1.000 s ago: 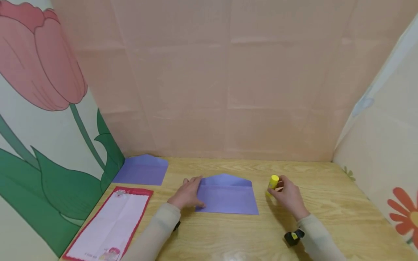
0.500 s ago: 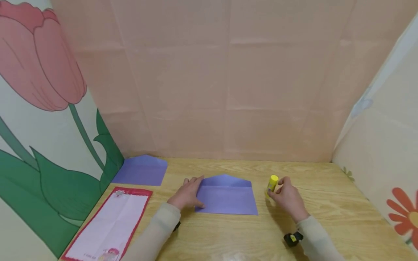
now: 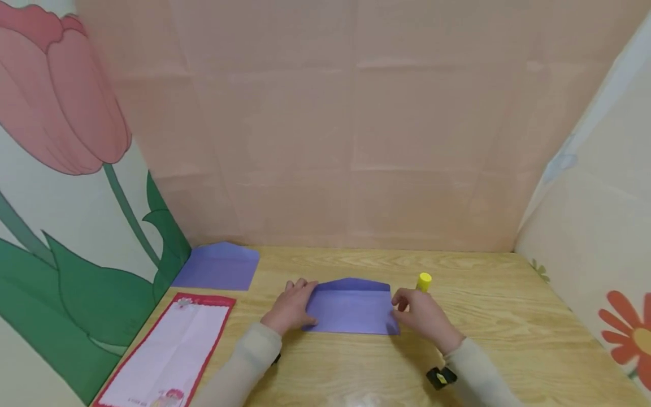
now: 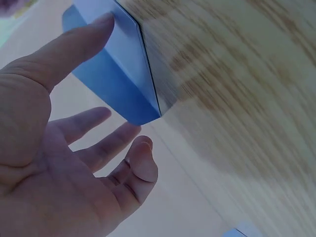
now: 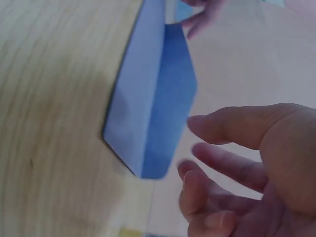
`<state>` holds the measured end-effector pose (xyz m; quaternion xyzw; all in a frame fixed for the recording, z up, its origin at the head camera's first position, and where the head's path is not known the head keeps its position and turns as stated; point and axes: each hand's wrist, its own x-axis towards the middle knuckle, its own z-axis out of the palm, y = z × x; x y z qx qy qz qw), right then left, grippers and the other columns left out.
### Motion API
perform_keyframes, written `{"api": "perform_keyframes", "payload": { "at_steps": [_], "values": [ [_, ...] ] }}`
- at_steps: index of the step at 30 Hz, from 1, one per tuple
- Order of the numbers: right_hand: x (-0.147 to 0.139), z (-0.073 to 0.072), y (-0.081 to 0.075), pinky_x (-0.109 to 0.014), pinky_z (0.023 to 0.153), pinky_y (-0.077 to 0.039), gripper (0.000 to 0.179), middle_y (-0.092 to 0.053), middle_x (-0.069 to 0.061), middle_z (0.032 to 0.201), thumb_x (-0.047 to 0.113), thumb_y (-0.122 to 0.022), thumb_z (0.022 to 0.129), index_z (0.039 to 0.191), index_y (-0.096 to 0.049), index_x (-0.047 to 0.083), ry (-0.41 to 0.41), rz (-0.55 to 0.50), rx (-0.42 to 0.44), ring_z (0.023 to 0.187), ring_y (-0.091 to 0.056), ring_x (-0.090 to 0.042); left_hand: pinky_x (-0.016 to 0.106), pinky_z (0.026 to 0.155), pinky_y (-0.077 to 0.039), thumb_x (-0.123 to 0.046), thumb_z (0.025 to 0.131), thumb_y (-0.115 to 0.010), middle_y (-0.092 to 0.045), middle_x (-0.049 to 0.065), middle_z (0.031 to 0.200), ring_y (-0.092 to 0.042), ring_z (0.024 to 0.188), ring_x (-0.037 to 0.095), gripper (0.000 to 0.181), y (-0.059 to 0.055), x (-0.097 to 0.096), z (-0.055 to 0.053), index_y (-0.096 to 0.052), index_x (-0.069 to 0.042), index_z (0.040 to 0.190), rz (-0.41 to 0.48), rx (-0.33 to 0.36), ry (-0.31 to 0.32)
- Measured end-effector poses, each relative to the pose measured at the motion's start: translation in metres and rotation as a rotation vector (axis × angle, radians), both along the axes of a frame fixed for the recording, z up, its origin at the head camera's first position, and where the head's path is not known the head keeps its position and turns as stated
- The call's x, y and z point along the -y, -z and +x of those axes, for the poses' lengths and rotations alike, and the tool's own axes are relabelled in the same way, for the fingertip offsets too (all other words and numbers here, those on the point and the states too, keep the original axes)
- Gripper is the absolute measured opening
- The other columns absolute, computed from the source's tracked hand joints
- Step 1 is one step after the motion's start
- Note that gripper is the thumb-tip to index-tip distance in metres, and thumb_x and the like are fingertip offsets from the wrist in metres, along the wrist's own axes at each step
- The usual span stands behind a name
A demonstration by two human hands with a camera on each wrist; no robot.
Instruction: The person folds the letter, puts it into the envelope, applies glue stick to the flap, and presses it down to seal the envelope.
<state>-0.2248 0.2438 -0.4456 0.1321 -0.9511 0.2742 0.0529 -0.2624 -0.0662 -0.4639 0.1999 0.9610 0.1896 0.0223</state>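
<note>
Purple envelope (image 3: 351, 312), laid on a wooden table (image 3: 346, 373) and taken as the dial's centre in the head view. At nine o'clock, the left hand (image 3: 290, 305) is set against the envelope's end: its fingers are spread, with the thumb laid on the near corner and the fingertips held by the far one. At three o'clock, the right hand (image 3: 422, 319) is placed just beside the opposite edge; its fingers are loosely curled, and in the right wrist view nothing is seen pinched between them. Whether the edge is touched cannot be told. At twelve o'clock, the flap (image 3: 351, 285) appears tilted up from the body.

Hazards, as judged: (a) the envelope could be skewed, since it seems to be steadied at one end only; (b) a crooked crease could be produced if the flap were pressed from one corner first; (c) the yellow tube (image 3: 424, 281), stood upright at two o'clock behind the right hand and partly hidden by it, could be toppled by a knuckle if that hand were lifted carelessly; (d) the red-bordered paper (image 3: 165, 356), between eight and nine o'clock, could be dragged by the left sleeve (image 3: 236, 367), which is extended close beside it. Least exposed is the second envelope (image 3: 216, 271), between nine and ten o'clock.
</note>
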Motion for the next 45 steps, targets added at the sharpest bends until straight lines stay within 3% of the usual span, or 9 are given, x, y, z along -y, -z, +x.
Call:
{"api": "perform_keyframes", "payload": {
  "at_steps": [6,10,19,29,35,41,45],
  "values": [
    [0.018,-0.01,0.013,-0.042,0.073,-0.056,0.045,-0.061,-0.019,0.114,0.015,-0.078,0.082,0.122,-0.066,-0.001,-0.036,0.078,-0.131,0.086,-0.065,-0.026,0.04,0.083,-0.047,-0.026,0.074,-0.089,-0.056,0.008,0.122,-0.045,0.102,0.025,0.08,0.004,0.0,0.004,-0.052,-0.008,0.143,-0.033,-0.014,-0.002],
    [0.024,-0.018,0.022,-0.043,0.073,-0.057,0.058,-0.058,-0.021,0.123,0.016,-0.079,0.08,0.132,-0.061,-0.001,-0.052,0.145,-0.178,0.086,-0.066,-0.026,0.039,0.082,-0.047,-0.026,0.076,-0.088,-0.057,0.007,0.119,-0.045,0.1,0.024,0.074,0.003,-0.001,0.006,-0.055,-0.009,0.14,-0.06,-0.03,-0.002],
    [0.03,-0.026,0.027,-0.036,0.063,-0.053,0.048,-0.057,-0.018,0.121,0.017,-0.078,0.08,0.124,-0.066,0.002,-0.033,0.203,-0.121,0.082,-0.062,-0.022,0.039,0.079,-0.048,-0.026,0.08,-0.084,-0.059,0.01,0.117,-0.047,0.1,0.026,0.057,-0.004,-0.003,0.01,-0.065,-0.009,0.13,-0.11,-0.035,0.025],
    [0.042,-0.024,0.026,-0.04,0.072,-0.053,0.038,-0.056,-0.02,0.113,0.018,-0.077,0.083,0.119,-0.072,0.007,-0.085,0.182,0.023,0.082,-0.058,-0.021,0.032,0.074,-0.042,-0.017,0.078,-0.076,-0.055,0.011,0.114,-0.04,0.094,0.021,0.054,-0.004,-0.007,0.011,-0.067,-0.012,0.131,-0.077,0.052,0.045],
    [0.062,-0.021,0.025,-0.037,0.064,-0.05,0.036,-0.053,-0.019,0.115,0.021,-0.077,0.086,0.119,-0.073,0.009,-0.12,0.189,0.063,0.076,-0.055,-0.02,0.032,0.072,-0.042,-0.018,0.074,-0.075,-0.054,0.013,0.11,-0.041,0.093,0.022,0.055,-0.001,-0.018,0.012,-0.068,-0.015,0.129,-0.131,-0.015,0.057],
    [0.084,-0.017,0.026,-0.037,0.061,-0.05,0.035,-0.055,-0.017,0.11,0.024,-0.076,0.087,0.118,-0.073,0.007,-0.189,0.205,0.0,0.074,-0.056,-0.019,0.031,0.075,-0.044,-0.023,0.074,-0.077,-0.056,0.012,0.109,-0.045,0.096,0.023,0.054,0.001,-0.037,0.017,-0.069,-0.018,0.127,-0.174,-0.074,0.129],
    [0.086,-0.017,0.028,-0.037,0.062,-0.051,0.035,-0.057,-0.016,0.11,0.025,-0.076,0.087,0.118,-0.073,0.008,-0.188,0.209,-0.015,0.076,-0.057,-0.02,0.035,0.078,-0.046,-0.028,0.074,-0.077,-0.057,0.011,0.113,-0.047,0.101,0.024,0.054,0.001,-0.041,0.018,-0.07,-0.021,0.127,-0.192,-0.079,0.108]
  ]
}}
